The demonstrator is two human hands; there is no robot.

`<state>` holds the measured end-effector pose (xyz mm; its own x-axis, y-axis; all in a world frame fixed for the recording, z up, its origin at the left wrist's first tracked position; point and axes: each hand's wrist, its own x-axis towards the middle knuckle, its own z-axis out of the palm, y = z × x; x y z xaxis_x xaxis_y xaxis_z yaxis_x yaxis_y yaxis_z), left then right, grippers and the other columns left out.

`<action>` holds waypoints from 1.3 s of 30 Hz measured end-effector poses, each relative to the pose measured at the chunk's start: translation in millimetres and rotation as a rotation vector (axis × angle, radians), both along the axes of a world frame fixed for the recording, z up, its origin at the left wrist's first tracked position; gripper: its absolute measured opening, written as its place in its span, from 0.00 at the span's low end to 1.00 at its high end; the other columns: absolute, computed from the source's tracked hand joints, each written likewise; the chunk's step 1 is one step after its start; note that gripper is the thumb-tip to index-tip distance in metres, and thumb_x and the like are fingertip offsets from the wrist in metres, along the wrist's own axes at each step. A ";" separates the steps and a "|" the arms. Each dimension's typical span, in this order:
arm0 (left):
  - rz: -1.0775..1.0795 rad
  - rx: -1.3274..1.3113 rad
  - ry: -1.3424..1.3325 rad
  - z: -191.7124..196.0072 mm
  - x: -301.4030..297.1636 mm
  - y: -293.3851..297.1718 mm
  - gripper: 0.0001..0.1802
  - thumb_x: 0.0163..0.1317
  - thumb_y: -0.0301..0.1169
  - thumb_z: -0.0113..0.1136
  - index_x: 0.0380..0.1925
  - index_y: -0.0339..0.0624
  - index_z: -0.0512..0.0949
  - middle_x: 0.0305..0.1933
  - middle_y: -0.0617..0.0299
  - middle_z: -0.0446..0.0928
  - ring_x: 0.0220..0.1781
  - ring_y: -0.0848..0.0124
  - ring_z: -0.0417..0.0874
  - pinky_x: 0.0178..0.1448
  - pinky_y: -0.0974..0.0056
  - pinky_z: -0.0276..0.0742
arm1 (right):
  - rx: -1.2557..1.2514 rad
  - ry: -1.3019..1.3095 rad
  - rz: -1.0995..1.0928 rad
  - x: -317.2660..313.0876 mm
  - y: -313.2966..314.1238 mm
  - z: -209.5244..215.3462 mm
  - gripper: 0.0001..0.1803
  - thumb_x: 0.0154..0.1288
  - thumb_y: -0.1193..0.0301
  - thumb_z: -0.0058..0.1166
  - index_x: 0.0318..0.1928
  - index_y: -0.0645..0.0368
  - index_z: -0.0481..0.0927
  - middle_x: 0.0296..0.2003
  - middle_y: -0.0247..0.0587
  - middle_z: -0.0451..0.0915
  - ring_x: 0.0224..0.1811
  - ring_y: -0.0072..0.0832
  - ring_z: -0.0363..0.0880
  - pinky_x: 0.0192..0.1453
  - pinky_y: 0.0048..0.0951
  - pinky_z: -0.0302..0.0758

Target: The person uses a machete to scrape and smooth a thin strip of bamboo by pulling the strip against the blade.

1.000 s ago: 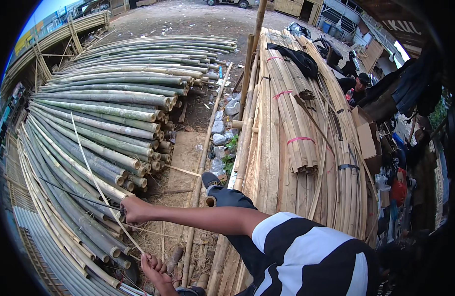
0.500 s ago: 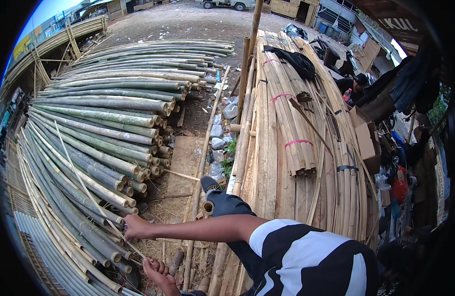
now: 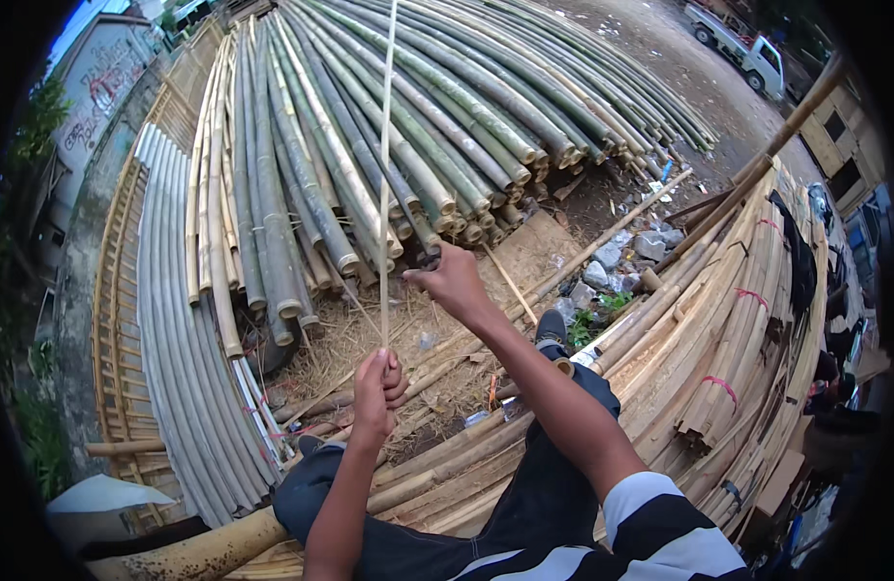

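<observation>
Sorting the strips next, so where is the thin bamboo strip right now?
In the head view, left of centre: the thin bamboo strip rises from the left hand over the green pole stack.

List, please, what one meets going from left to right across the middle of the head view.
Corrugated metal sheets → pile of green bamboo poles → thin bamboo strip held in the left hand → right hand → grey stones → bundles of split bamboo slats with red ties.

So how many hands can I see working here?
2. The left hand grips a thin strip low down; the right hand is further out, by the bamboo pole ends. None seem hidden.
</observation>
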<state>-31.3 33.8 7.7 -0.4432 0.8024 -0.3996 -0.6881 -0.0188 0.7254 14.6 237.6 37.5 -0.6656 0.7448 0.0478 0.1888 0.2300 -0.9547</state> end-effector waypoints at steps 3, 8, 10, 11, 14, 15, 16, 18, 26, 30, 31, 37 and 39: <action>-0.011 -0.014 -0.099 16.6 -8.6 3.6 0.18 0.74 0.47 0.39 0.28 0.48 0.62 0.16 0.74 0.50 0.12 0.84 0.46 0.13 0.76 0.39 | 0.347 -0.183 0.000 0.6 3.3 13.5 0.17 0.50 0.65 0.66 0.25 0.67 0.76 0.17 0.46 0.76 0.19 0.32 0.76 0.27 0.32 0.71; 0.002 -0.094 -0.024 16.5 -16.2 -20.1 0.19 0.74 0.47 0.39 0.28 0.48 0.60 0.16 0.74 0.51 0.12 0.84 0.47 0.13 0.75 0.39 | 0.446 -0.345 0.313 -17.7 -46.0 -7.9 0.11 0.49 0.65 0.57 0.26 0.62 0.78 0.22 0.56 0.78 0.30 0.53 0.79 0.38 0.47 0.77; 0.063 -0.216 0.131 6.8 -14.3 -23.5 0.20 0.74 0.47 0.39 0.27 0.45 0.62 0.15 0.73 0.52 0.11 0.84 0.49 0.13 0.73 0.42 | 0.601 -0.413 0.453 -18.9 -64.1 -11.0 0.12 0.46 0.64 0.58 0.30 0.59 0.79 0.23 0.54 0.79 0.30 0.51 0.80 0.39 0.48 0.78; 0.067 -0.211 0.200 2.5 -10.5 -27.3 0.20 0.74 0.46 0.40 0.27 0.45 0.62 0.15 0.73 0.51 0.11 0.83 0.49 0.13 0.73 0.42 | 0.677 -0.453 0.507 -21.9 -68.4 -13.2 0.13 0.47 0.64 0.59 0.31 0.58 0.79 0.22 0.53 0.79 0.30 0.50 0.81 0.40 0.47 0.78; 0.049 -0.245 0.276 3.1 7.5 -36.1 0.19 0.75 0.44 0.39 0.26 0.45 0.61 0.15 0.72 0.51 0.11 0.83 0.50 0.13 0.72 0.43 | 0.551 -0.491 0.276 -20.0 -41.8 -12.1 0.13 0.46 0.65 0.58 0.28 0.63 0.79 0.23 0.57 0.79 0.31 0.51 0.81 0.38 0.46 0.78; 0.027 -0.218 0.160 9.9 11.9 -39.7 0.19 0.75 0.45 0.39 0.26 0.45 0.61 0.15 0.73 0.51 0.12 0.83 0.49 0.13 0.72 0.42 | 0.427 -0.462 0.128 -17.1 -20.8 -23.8 0.14 0.46 0.65 0.58 0.26 0.65 0.79 0.23 0.58 0.79 0.31 0.51 0.81 0.37 0.45 0.78; 0.000 -0.191 0.043 15.4 15.0 -42.9 0.19 0.75 0.45 0.39 0.26 0.46 0.60 0.15 0.73 0.50 0.12 0.83 0.49 0.13 0.72 0.42 | 0.268 -0.419 0.040 -11.0 0.2 -32.7 0.14 0.45 0.66 0.57 0.25 0.67 0.78 0.22 0.58 0.79 0.30 0.51 0.81 0.36 0.43 0.77; -0.043 -0.152 -0.050 12.6 11.7 -55.6 0.19 0.75 0.46 0.38 0.26 0.47 0.60 0.15 0.73 0.50 0.12 0.83 0.48 0.13 0.73 0.41 | 0.115 -0.357 -0.065 -2.9 25.3 -44.3 0.15 0.44 0.66 0.57 0.23 0.69 0.77 0.22 0.58 0.79 0.29 0.51 0.81 0.34 0.42 0.76; -0.148 -0.073 -0.337 9.4 -26.9 -74.1 0.20 0.74 0.49 0.38 0.25 0.51 0.60 0.16 0.75 0.49 0.12 0.84 0.45 0.13 0.75 0.39 | 0.320 -0.375 0.295 -3.8 -23.4 -28.5 0.17 0.45 0.64 0.56 0.26 0.69 0.77 0.21 0.58 0.77 0.28 0.51 0.79 0.36 0.44 0.75; -0.192 0.181 -0.763 -25.1 -30.6 -78.7 0.20 0.73 0.50 0.38 0.25 0.52 0.60 0.15 0.75 0.48 0.12 0.84 0.44 0.12 0.76 0.38 | 0.454 -0.414 0.676 -20.9 -82.5 -24.9 0.15 0.47 0.64 0.54 0.29 0.66 0.78 0.25 0.59 0.78 0.34 0.55 0.79 0.44 0.48 0.76; -0.188 0.162 -0.781 -17.1 -22.4 -77.1 0.20 0.73 0.50 0.38 0.25 0.52 0.60 0.15 0.75 0.48 0.12 0.84 0.44 0.12 0.76 0.38 | 0.430 -0.424 0.678 -19.4 -82.7 -27.1 0.15 0.47 0.64 0.54 0.29 0.66 0.78 0.25 0.59 0.78 0.34 0.55 0.79 0.44 0.48 0.76; -0.149 0.022 -0.544 -4.9 6.4 -79.9 0.19 0.74 0.49 0.38 0.26 0.52 0.60 0.16 0.75 0.48 0.12 0.84 0.44 0.12 0.76 0.38 | -0.169 -0.400 -0.044 -6.1 23.0 -63.9 0.13 0.47 0.72 0.55 0.16 0.71 0.72 0.13 0.47 0.72 0.14 0.35 0.73 0.20 0.35 0.69; -0.157 -0.021 -0.527 -12.2 -0.9 -76.5 0.20 0.74 0.48 0.38 0.26 0.51 0.60 0.15 0.75 0.49 0.11 0.84 0.45 0.12 0.75 0.39 | -0.263 -0.323 -0.169 15.4 48.4 -73.2 0.12 0.47 0.74 0.54 0.15 0.68 0.70 0.12 0.38 0.69 0.12 0.27 0.69 0.16 0.29 0.64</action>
